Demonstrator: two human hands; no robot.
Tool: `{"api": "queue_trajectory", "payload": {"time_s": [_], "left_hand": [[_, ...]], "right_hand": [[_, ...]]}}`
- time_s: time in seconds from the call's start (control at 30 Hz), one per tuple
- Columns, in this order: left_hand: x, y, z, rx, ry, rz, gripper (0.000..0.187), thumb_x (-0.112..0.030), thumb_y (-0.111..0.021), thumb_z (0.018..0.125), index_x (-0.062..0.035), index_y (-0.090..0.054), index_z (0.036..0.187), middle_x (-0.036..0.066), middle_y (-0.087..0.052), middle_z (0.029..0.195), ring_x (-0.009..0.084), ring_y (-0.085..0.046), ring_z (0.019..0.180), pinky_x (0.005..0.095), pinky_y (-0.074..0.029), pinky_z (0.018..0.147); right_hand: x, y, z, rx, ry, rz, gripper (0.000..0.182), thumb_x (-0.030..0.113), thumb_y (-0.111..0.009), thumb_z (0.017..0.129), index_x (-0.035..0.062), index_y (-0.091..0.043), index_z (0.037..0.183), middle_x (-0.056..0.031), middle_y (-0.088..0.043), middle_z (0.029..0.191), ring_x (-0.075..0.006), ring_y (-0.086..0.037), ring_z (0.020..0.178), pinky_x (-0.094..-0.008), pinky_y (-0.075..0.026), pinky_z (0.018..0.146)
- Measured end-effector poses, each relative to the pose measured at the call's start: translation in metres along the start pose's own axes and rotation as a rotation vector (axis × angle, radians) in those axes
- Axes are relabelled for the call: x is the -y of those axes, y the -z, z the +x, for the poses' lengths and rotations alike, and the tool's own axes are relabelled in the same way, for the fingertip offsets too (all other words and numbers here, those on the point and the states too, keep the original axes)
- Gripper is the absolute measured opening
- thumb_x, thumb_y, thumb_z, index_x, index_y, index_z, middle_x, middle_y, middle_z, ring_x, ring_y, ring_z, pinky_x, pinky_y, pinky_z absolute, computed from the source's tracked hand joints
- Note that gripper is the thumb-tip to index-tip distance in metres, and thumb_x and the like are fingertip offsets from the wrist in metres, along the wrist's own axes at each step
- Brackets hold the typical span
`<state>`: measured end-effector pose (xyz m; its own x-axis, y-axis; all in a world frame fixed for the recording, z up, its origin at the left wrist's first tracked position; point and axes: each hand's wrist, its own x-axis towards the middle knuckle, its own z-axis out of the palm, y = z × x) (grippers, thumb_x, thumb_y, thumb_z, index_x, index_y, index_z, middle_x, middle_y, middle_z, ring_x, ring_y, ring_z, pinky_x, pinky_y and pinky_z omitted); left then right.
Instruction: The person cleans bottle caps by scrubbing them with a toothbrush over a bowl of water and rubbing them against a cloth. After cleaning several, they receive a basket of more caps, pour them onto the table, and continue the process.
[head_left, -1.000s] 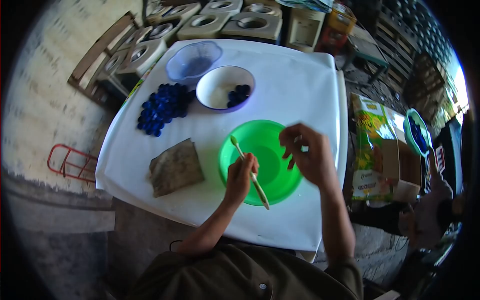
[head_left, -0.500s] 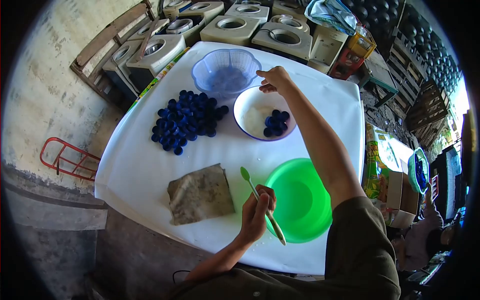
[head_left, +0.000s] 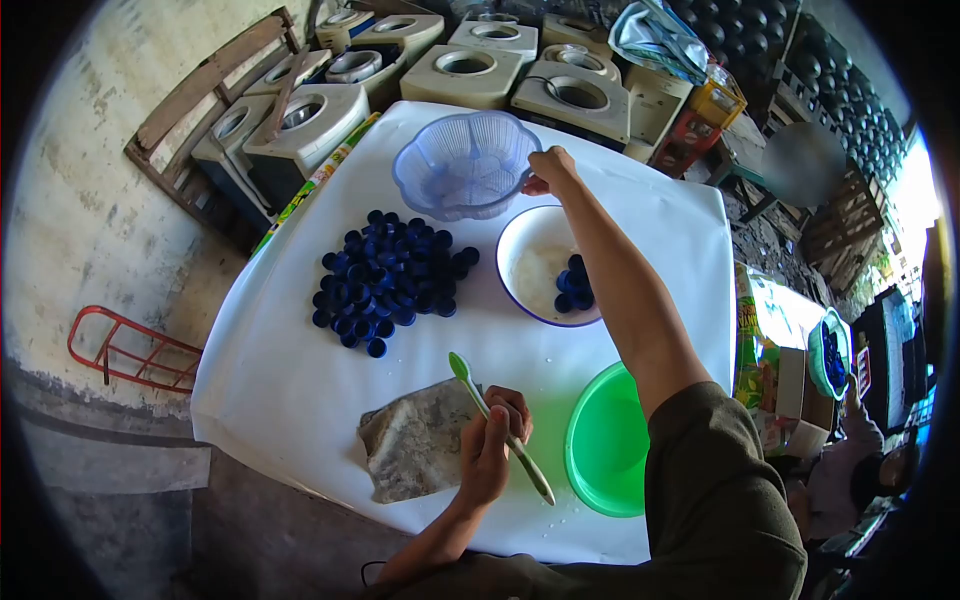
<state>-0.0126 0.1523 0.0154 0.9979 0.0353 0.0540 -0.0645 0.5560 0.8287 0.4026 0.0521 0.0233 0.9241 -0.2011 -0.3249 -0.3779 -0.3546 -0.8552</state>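
My left hand (head_left: pixel 490 450) is closed around a green-and-white toothbrush (head_left: pixel 530 470), its green end pointing up and away. Beneath the brush and that hand lies a worn grey cloth (head_left: pixel 415 450). My right hand (head_left: pixel 550 172) reaches forward, its fingers closed on the right rim of a translucent blue plastic basket (head_left: pixel 465 165); the fingertips are partly hidden. Under my right forearm, a white bowl (head_left: pixel 525 245) with a blue rim holds cloudy liquid and several dark blue bottle caps (head_left: pixel 574 284). Left of the bowl is a heap of similar caps (head_left: pixel 385 280).
A green basin (head_left: pixel 605 440) stands by my right elbow, partly hidden by the sleeve. White sheeting covers the table (head_left: pixel 290 400). Old machine casings (head_left: pixel 465 70) crowd its far edge. A red metal frame (head_left: pixel 135 345) leans left. Another person (head_left: pixel 840 460) is at far right, near a basin of caps (head_left: pixel 832 355).
My right hand has gone from above the white bowl to the basket's rim and taken hold of it. My left hand still holds the toothbrush, now closer to the cloth. The view has shifted.
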Motion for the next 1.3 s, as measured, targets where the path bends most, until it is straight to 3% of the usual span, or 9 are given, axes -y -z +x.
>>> {"api": "queue_trajectory", "payload": {"time_s": [0.2, 0.4, 0.6, 0.7, 0.8, 0.93, 1.1, 1.23, 1.3], "left_hand": [[-0.005, -0.003, 0.009, 0.025, -0.05, 0.067, 0.041, -0.034, -0.038, 0.109, -0.0071, -0.043, 0.078, 0.009, -0.046, 0.094, 0.0163, -0.045, 0.072, 0.0326, -0.039, 0.067], [-0.002, -0.017, 0.013, -0.082, 0.016, -0.064, 0.04, -0.035, -0.041, 0.107, -0.0102, -0.041, 0.074, 0.008, -0.048, 0.091, 0.0152, -0.043, 0.07, 0.0298, -0.036, 0.064], [-0.001, -0.036, 0.011, 0.089, -0.001, -0.052, 0.038, -0.037, -0.042, 0.108, -0.0125, -0.037, 0.079, 0.005, -0.044, 0.091, 0.0136, -0.043, 0.072, 0.0284, -0.037, 0.068], [-0.002, -0.07, 0.006, 0.062, 0.036, -0.034, 0.037, -0.034, -0.045, 0.107, -0.0118, -0.036, 0.079, 0.006, -0.044, 0.094, 0.0136, -0.044, 0.069, 0.0277, -0.043, 0.058], [-0.007, -0.097, 0.004, 0.204, 0.164, -0.058, 0.035, -0.032, -0.046, 0.107, -0.0106, -0.036, 0.08, 0.007, -0.042, 0.097, 0.0106, -0.043, 0.066, 0.0205, -0.038, 0.045], [0.011, -0.136, 0.016, 0.35, 0.357, -0.181, 0.034, -0.027, -0.045, 0.107, -0.0075, -0.039, 0.08, 0.009, -0.043, 0.099, 0.0096, -0.039, 0.061, 0.0176, -0.029, 0.038], [0.056, -0.215, 0.04, 0.302, 0.686, -0.051, 0.036, -0.034, -0.058, 0.102, -0.0117, -0.041, 0.078, -0.001, -0.044, 0.075, 0.0046, -0.027, 0.049, 0.0189, -0.02, 0.035], [0.107, -0.298, 0.038, 0.379, 0.557, 0.102, 0.034, -0.035, -0.067, 0.096, -0.0033, -0.058, 0.102, -0.004, -0.041, 0.07, 0.0031, -0.03, 0.047, 0.0196, -0.019, 0.037], [0.137, -0.335, 0.038, 0.507, 0.535, 0.174, 0.044, -0.041, -0.078, 0.087, -0.0124, -0.047, 0.076, -0.008, -0.032, 0.062, 0.0016, -0.029, 0.045, 0.0205, -0.021, 0.038]], "right_hand": [[-0.003, 0.061, -0.014, 0.114, 0.071, 0.333, 0.024, 0.008, -0.054, 0.088, -0.0133, -0.055, 0.099, -0.0247, -0.064, 0.085, -0.0395, -0.072, 0.062, -0.0441, -0.065, 0.054], [-0.034, 0.189, -0.117, 0.061, 0.215, 0.624, 0.033, 0.021, -0.055, 0.1, -0.0112, -0.057, 0.106, -0.022, -0.069, 0.086, -0.0353, -0.072, 0.069, -0.0431, -0.065, 0.063], [-0.126, 0.312, -0.236, -0.213, 0.19, 0.726, 0.031, 0.023, -0.058, 0.1, -0.0062, -0.055, 0.109, -0.0157, -0.063, 0.088, -0.0293, -0.071, 0.073, -0.046, -0.066, 0.067], [-0.189, 0.354, -0.278, -0.389, 0.092, 0.742, 0.033, 0.026, -0.058, 0.1, -0.0056, -0.055, 0.11, -0.0139, -0.063, 0.084, -0.0275, -0.07, 0.071, -0.044, -0.066, 0.066], [-0.253, 0.383, -0.316, -0.47, -0.001, 0.71, 0.038, 0.029, -0.054, 0.102, -0.0069, -0.056, 0.113, -0.0166, -0.065, 0.088, -0.0278, -0.07, 0.071, -0.042, -0.065, 0.065], [-0.328, 0.407, -0.362, -0.538, -0.072, 0.71, 0.04, 0.031, -0.052, 0.102, -0.008, -0.057, 0.112, -0.0193, -0.066, 0.088, -0.0302, -0.071, 0.072, -0.0411, -0.065, 0.063], [-0.399, 0.427, -0.407, -0.673, -0.145, 0.761, 0.041, 0.03, -0.05, 0.102, -0.0092, -0.058, 0.112, -0.0198, -0.067, 0.084, -0.0308, -0.072, 0.072, -0.043, -0.064, 0.06], [-0.43, 0.435, -0.437, -0.761, -0.187, 0.816, 0.04, 0.028, -0.049, 0.102, -0.0097, -0.057, 0.112, -0.0208, -0.069, 0.088, -0.0309, -0.073, 0.074, -0.044, -0.064, 0.061], [-0.44, 0.437, -0.45, -0.801, -0.181, 0.852, 0.038, 0.027, -0.048, 0.102, -0.0093, -0.057, 0.111, -0.0217, -0.07, 0.092, -0.0309, -0.073, 0.077, -0.0437, -0.065, 0.061]]}}
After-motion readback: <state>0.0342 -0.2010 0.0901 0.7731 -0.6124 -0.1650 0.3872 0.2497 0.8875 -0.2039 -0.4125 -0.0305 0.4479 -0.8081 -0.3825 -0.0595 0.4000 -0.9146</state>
